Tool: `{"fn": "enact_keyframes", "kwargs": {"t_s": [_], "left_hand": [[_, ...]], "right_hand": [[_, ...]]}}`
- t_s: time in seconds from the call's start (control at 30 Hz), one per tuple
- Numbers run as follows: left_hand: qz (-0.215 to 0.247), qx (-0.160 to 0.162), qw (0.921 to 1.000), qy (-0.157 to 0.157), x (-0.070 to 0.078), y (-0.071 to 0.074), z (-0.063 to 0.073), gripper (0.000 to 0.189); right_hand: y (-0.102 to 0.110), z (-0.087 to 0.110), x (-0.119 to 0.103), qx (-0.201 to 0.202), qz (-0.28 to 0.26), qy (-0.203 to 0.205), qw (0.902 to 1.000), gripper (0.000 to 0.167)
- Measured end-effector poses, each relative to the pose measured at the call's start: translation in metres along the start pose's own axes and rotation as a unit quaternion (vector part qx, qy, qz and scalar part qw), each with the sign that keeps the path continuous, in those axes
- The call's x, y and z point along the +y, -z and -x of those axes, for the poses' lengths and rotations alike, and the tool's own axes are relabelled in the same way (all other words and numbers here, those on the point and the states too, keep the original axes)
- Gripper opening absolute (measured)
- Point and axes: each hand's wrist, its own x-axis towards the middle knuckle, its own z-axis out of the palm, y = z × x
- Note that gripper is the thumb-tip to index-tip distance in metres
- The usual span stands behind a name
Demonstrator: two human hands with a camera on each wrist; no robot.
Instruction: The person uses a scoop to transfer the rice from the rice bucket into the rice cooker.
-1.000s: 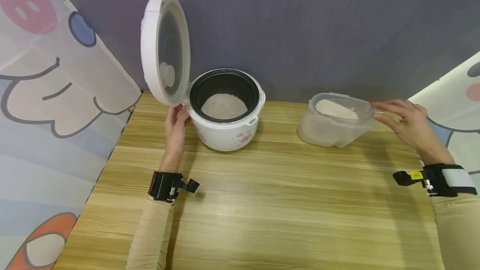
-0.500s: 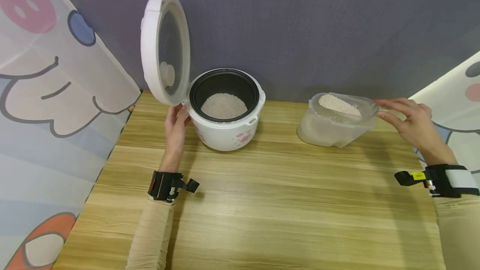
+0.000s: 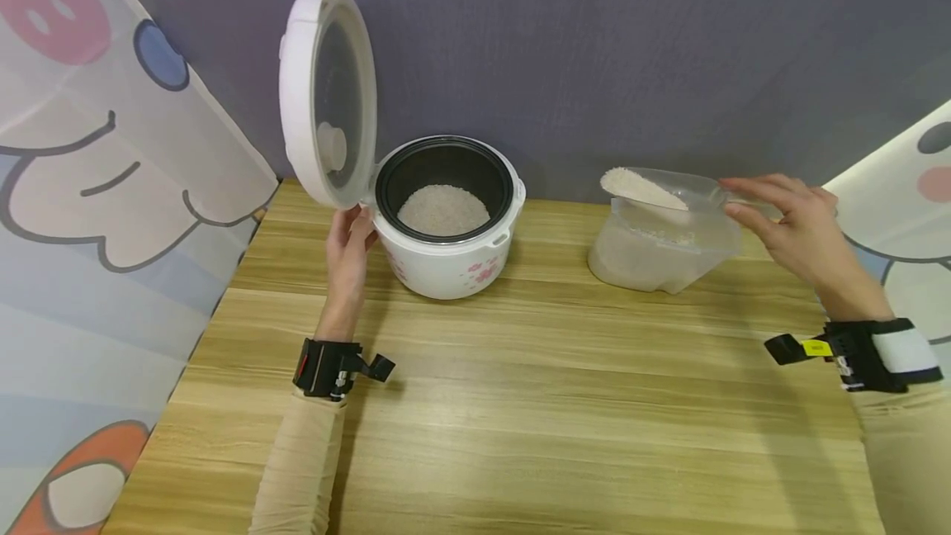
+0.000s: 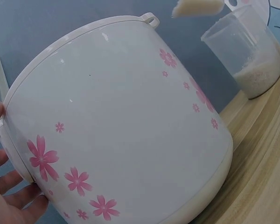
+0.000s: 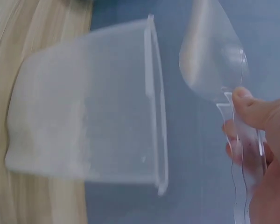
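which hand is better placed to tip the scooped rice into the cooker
The right hand, most likely: it holds the clear scoop, loaded with rice, above the plastic container. The left hand holds the side of the open rice cooker and has no scoop.

Beige slvs [image 3: 300,461]; blk wrist straps [image 3: 323,368] w/ blk cams [image 3: 381,367]; R: wht patch [image 3: 904,352], yel tag [image 3: 817,348].

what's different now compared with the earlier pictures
The right hand has raised the clear plastic scoop, heaped with white rice, out of the translucent plastic bin and leftward, toward the round white flower-printed rice cooker. Nothing newly gripped or released. The left hand, cooker, open white lid and bin stayed put.
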Motion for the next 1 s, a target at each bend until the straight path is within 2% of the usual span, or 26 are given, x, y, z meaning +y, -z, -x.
{"fn": "enact_keyframes", "kwargs": {"t_s": [0.23, 0.6, 0.8, 1.0], "left_hand": [[0.0, -0.001, 1.0, 0.002, 0.0, 0.001, 0.001, 0.041], [0.001, 0.004, 1.0, 0.001, 0.003, -0.003, -0.001, 0.041], [0.002, 0.005, 1.0, 0.003, 0.001, -0.002, 0.0, 0.041], [0.006, 0.006, 0.9999, 0.006, -0.001, 0.0, -0.001, 0.04]], "right_hand": [[-0.011, -0.013, -0.026, 0.012, 0.005, 0.033, 0.9994, 0.032], [-0.031, -0.042, -0.061, -0.02, -0.008, 0.077, 0.9968, 0.032], [-0.045, -0.056, -0.075, -0.035, -0.022, 0.087, 0.9953, 0.033], [-0.058, -0.07, -0.091, -0.033, -0.016, 0.105, 0.9938, 0.036]]}}
